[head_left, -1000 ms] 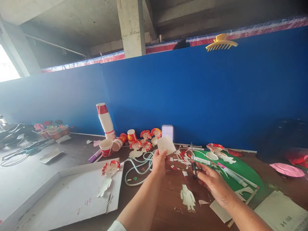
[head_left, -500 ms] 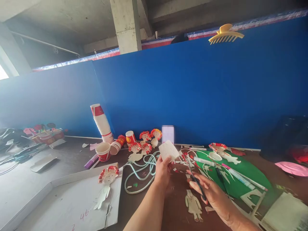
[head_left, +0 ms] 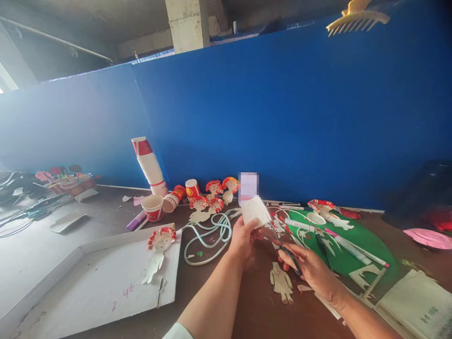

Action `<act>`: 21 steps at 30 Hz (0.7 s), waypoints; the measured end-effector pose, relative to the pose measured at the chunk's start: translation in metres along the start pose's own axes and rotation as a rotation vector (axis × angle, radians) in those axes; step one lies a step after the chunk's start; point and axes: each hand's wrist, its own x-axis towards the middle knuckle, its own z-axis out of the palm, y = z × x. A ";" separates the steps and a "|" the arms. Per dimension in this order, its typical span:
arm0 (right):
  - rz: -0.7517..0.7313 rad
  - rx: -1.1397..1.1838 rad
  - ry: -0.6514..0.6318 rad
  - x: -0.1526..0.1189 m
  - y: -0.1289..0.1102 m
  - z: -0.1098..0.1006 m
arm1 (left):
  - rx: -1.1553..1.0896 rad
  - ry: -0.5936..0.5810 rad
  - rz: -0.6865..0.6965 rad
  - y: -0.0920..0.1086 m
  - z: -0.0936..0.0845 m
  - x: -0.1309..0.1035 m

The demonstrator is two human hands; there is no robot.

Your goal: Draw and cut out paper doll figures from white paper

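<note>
Take the small white card (head_left: 254,212) as the clock's centre, twelve being straight ahead. Your left hand (head_left: 243,238) pinches its lower edge between thumb and fingers, raised above the table. Your right hand (head_left: 310,269) curls around the black-handled scissors (head_left: 290,260), whose blades point toward ten, near the card's right edge; you can't tell here how far they are parted.

Your left fingertips lie close to those blades, so a slip or early squeeze could nick you. The card is held at one edge only, so it may bend or twist and spoil the cut.

Watch five o'clock: a cut-out paper body (head_left: 281,282) lies below the scissors, where a lowered wrist could crush it. Red and white scraps (head_left: 278,223) at three could hide a dropped offcut. A pale cord (head_left: 189,256) loops at eight, likely to snag your left forearm. The green mat (head_left: 374,254) toward four carries a pink-capped marker (head_left: 348,247), crowding your right side.
</note>
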 end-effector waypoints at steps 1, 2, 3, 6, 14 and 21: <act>-0.025 0.002 0.001 0.000 0.002 0.000 | 0.003 -0.002 -0.001 -0.001 0.000 0.000; -0.051 0.002 0.003 0.000 0.002 0.000 | 0.010 -0.005 -0.006 -0.002 0.000 0.000; -0.078 -0.005 0.004 0.000 0.002 0.000 | 0.017 -0.007 -0.010 -0.003 0.000 0.000; -0.113 -0.039 0.008 -0.003 -0.004 0.002 | 0.033 -0.004 -0.023 -0.004 0.002 -0.002; -0.105 -0.059 0.010 -0.003 -0.004 0.002 | 0.076 0.049 -0.032 -0.004 0.003 -0.001; -0.077 -0.060 0.033 -0.003 -0.005 0.002 | 0.166 -0.026 -0.087 -0.007 -0.004 0.003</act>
